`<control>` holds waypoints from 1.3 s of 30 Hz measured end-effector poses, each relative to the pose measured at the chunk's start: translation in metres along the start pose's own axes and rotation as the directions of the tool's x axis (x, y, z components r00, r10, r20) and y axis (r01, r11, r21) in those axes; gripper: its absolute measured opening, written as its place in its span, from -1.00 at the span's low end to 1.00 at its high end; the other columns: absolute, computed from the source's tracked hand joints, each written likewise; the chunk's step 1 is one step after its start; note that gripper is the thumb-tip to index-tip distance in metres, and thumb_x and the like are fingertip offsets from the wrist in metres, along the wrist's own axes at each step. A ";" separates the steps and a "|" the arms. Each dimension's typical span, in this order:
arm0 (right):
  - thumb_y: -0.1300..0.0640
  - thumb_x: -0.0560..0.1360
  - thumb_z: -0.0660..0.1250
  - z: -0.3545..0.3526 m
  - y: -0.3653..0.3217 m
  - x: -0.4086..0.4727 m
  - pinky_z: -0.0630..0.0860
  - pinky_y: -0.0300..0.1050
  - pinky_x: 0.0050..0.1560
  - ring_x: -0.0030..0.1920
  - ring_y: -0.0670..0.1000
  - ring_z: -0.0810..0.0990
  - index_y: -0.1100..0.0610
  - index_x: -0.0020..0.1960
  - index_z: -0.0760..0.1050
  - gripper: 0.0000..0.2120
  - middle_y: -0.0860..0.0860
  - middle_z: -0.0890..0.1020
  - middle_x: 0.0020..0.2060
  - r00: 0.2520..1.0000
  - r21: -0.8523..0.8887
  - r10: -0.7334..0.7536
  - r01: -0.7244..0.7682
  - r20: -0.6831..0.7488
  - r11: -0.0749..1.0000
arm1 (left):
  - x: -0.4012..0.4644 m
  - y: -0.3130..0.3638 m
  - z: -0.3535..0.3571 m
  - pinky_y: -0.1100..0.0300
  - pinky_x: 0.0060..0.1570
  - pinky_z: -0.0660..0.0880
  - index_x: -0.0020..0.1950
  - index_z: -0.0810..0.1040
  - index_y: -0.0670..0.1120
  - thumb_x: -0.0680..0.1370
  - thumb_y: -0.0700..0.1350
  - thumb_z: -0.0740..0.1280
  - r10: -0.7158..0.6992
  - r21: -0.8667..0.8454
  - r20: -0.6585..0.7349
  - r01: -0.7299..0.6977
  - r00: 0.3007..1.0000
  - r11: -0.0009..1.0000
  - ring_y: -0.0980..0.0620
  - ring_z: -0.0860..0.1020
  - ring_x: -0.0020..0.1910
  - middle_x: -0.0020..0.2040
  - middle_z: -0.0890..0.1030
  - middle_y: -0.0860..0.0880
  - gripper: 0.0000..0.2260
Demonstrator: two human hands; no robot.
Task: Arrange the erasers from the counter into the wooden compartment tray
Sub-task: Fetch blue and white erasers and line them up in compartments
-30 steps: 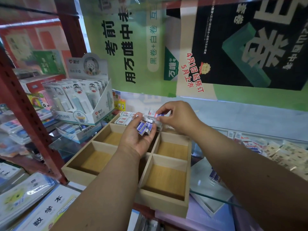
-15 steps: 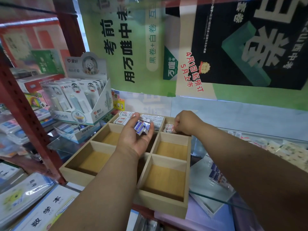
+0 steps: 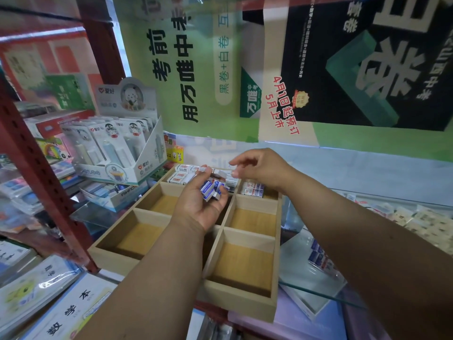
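Left hand (image 3: 199,204) cups erasers (image 3: 212,188) above tray (image 3: 241,306); near compartments seemingly open.

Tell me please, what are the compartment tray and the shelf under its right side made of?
Compartment tray: apparently light unpainted wood, matte; faint grain shows on the compartment floors. Shelf: seemingly clear glass; items below show through, and its front edge looks greenish and glossy.

A stationery shop: beside the wooden compartment tray (image 3: 247,306) stand a white display box of packaged correction tapes (image 3: 117,153) and wrapped notebooks (image 3: 36,290).
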State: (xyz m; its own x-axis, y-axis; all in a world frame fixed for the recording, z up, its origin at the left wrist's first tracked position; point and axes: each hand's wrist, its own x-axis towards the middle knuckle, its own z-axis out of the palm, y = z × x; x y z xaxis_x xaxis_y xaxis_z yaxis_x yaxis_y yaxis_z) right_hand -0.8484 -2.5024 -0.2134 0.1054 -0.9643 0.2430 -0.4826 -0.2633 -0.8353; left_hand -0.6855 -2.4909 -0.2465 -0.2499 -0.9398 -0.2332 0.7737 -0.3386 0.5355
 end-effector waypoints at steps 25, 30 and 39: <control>0.43 0.38 0.42 0.001 -0.007 0.000 0.54 -0.23 -0.16 -0.20 -0.05 0.56 0.10 -0.01 0.54 -0.70 0.03 0.65 -0.13 0.992 0.358 -0.112 0.127 -0.062 0.925 | 0.006 -0.003 0.001 0.31 -0.47 0.48 -0.02 0.57 -0.09 0.55 -0.10 0.35 -0.064 0.154 0.035 0.058 0.997 0.986 0.05 0.54 -0.24 -0.23 0.57 -0.08 -0.92; 0.12 0.48 0.41 -0.022 0.011 0.008 0.43 -0.37 -0.27 -0.33 -0.20 0.52 0.16 0.21 0.57 -0.68 0.05 0.67 -0.13 0.988 -0.081 0.054 -0.066 -0.142 0.995 | 0.005 -0.002 0.000 0.28 -0.44 0.50 -0.02 0.55 -0.11 0.52 -0.11 0.40 -0.030 0.029 -0.047 0.031 0.998 0.999 0.03 0.59 -0.31 -0.16 0.57 -0.12 -0.89; -0.10 0.63 0.07 -0.012 0.037 0.000 0.46 -0.26 -0.08 -0.22 -0.06 0.54 0.18 0.06 0.61 -0.55 0.06 0.68 -0.11 0.964 -0.191 0.262 -0.252 0.031 0.949 | 0.005 -0.002 -0.001 0.29 -0.44 0.51 0.14 0.50 -0.13 0.51 -0.13 0.40 -0.028 0.013 -0.044 0.029 0.999 0.999 0.02 0.58 -0.24 -0.10 0.56 -0.13 -0.76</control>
State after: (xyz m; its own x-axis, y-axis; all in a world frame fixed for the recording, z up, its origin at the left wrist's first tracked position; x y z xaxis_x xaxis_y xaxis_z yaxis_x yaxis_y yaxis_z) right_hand -0.8761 -2.5121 -0.2383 0.0022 -1.0000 -0.0001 -0.6506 -0.0013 -0.7594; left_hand -0.6876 -2.4949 -0.2491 -0.2460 -0.9269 -0.2833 0.7584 -0.3661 0.5393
